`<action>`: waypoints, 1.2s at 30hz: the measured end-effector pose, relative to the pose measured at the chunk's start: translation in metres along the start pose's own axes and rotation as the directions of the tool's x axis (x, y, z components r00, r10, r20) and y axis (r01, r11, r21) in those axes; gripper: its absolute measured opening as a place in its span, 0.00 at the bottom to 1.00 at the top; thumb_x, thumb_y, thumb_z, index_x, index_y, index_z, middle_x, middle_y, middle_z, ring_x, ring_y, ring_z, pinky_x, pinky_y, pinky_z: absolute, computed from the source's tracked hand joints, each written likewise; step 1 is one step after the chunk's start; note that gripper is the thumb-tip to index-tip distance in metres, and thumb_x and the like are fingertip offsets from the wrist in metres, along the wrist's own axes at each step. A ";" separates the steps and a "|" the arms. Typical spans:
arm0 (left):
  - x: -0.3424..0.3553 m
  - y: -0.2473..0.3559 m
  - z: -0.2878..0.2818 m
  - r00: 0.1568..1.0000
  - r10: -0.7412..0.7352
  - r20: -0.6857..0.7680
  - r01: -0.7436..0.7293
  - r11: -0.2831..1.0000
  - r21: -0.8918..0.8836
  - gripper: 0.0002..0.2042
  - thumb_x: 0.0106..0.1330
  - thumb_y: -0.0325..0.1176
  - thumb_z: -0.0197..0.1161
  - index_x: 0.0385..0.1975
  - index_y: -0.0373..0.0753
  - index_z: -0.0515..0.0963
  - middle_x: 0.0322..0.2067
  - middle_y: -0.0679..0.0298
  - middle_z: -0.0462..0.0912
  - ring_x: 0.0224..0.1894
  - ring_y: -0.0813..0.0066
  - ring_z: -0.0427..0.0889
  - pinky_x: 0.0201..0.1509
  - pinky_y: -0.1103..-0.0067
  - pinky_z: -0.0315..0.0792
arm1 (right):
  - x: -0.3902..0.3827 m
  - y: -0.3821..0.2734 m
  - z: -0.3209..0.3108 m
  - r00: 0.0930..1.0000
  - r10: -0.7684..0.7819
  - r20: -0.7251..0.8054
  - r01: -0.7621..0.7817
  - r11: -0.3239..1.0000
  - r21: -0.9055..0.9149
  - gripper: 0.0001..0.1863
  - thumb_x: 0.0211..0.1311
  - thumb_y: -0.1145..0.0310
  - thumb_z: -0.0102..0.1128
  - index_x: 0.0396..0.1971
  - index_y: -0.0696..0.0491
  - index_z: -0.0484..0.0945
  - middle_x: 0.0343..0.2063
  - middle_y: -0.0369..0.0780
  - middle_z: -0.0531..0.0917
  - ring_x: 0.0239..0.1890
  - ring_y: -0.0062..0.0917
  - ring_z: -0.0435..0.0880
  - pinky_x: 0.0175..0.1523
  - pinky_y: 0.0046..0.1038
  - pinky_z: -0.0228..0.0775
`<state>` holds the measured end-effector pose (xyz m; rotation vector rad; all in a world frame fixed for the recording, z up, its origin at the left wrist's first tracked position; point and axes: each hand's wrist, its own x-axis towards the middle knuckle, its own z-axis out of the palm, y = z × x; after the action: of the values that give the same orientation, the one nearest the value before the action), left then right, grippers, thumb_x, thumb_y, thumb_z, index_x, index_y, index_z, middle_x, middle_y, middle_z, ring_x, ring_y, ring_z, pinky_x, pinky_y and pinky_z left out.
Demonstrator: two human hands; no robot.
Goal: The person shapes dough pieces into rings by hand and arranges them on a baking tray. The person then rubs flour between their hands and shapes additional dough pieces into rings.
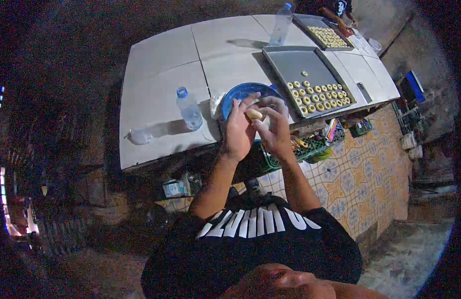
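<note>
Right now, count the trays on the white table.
2: the nearer tray lies to the right of the blue bowl; the second tray lies just beyond it. None on the tabletop looks hidden.

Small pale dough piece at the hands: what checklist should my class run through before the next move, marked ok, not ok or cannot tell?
1. Small pale dough piece held: ok; the right hand grips it beside the left hand.
2. Hole through it: cannot tell; too small.
3. Pale dough rings all in rows on the dark rectangular tray: not ok; one sits apart.
4. Clear plastic bottle with blue cap, left of the hands, upright: ok.
5. Contents of the round blue basin: cannot tell; hands cover much.
</note>
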<state>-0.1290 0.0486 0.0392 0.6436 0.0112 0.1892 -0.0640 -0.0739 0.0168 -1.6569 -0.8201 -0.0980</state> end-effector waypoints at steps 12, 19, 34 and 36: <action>0.026 -0.018 0.009 0.987 0.145 -0.064 -0.125 0.959 0.253 0.33 0.79 0.57 0.34 0.64 0.33 0.69 0.64 0.54 0.74 0.61 0.68 0.73 0.64 0.74 0.65 | 0.025 0.002 -0.017 0.997 0.023 0.067 -0.020 0.999 -0.048 0.15 0.56 0.67 0.70 0.42 0.57 0.84 0.52 0.45 0.75 0.60 0.36 0.70 0.66 0.36 0.59; 0.047 -0.017 0.013 0.973 0.222 -0.062 -0.206 0.960 0.190 0.32 0.78 0.55 0.39 0.65 0.32 0.66 0.62 0.47 0.75 0.64 0.61 0.73 0.60 0.72 0.71 | 0.038 0.001 -0.036 0.997 -0.070 0.017 0.072 0.967 -0.245 0.15 0.55 0.65 0.72 0.38 0.59 0.84 0.46 0.45 0.78 0.52 0.33 0.74 0.59 0.33 0.64; 0.056 -0.038 0.006 0.911 0.400 -0.100 -0.170 0.585 0.793 0.11 0.69 0.31 0.66 0.46 0.31 0.81 0.39 0.61 0.87 0.40 0.77 0.85 0.46 0.81 0.77 | 0.060 0.061 -0.052 0.964 0.216 0.156 -0.255 0.916 0.309 0.10 0.57 0.74 0.67 0.39 0.60 0.82 0.34 0.40 0.87 0.34 0.21 0.83 0.43 0.25 0.75; 0.060 -0.036 0.006 0.898 0.438 -0.053 -0.154 0.424 0.892 0.12 0.67 0.28 0.67 0.47 0.29 0.80 0.39 0.59 0.87 0.40 0.77 0.85 0.46 0.81 0.78 | 0.061 0.066 -0.052 0.955 0.247 0.167 -0.294 0.866 0.404 0.12 0.57 0.75 0.67 0.41 0.61 0.81 0.34 0.41 0.86 0.35 0.22 0.84 0.44 0.26 0.76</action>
<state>-0.0633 0.0274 0.0259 1.6839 0.2947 0.6618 0.0373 -0.0945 0.0064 -1.3493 -0.6257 0.3530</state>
